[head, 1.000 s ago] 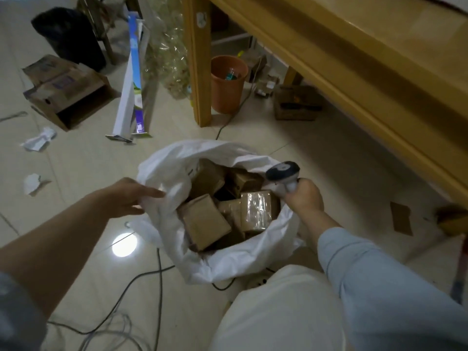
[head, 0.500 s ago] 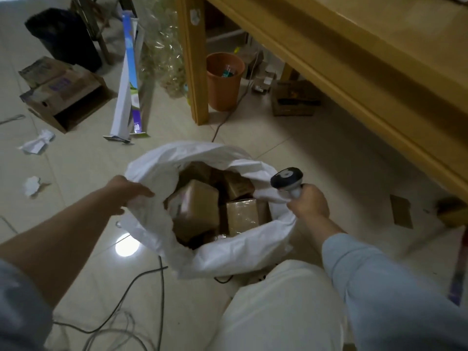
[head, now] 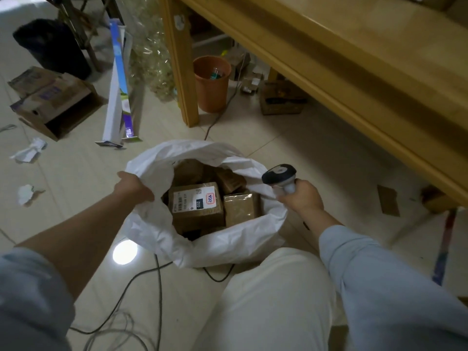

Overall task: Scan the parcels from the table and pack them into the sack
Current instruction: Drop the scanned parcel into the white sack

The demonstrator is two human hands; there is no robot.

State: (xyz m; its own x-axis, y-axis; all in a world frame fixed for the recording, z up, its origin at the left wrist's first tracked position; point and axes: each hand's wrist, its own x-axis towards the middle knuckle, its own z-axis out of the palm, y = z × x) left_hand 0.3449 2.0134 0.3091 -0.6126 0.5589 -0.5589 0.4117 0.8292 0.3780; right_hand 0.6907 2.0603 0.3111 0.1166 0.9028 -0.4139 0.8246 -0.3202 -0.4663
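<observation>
Parcel turned label-up in sack; scanner handle upright, head aimed left.

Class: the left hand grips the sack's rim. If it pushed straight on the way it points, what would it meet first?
Past the sack fabric it holds, the left hand points right across the open mouth, so it would likely meet the labelled parcel first, though the parcel may sit lower.

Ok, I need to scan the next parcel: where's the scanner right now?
In the head view, the scanner is gripped in the right hand, right of centre, just over the right rim of the white sack.
</observation>
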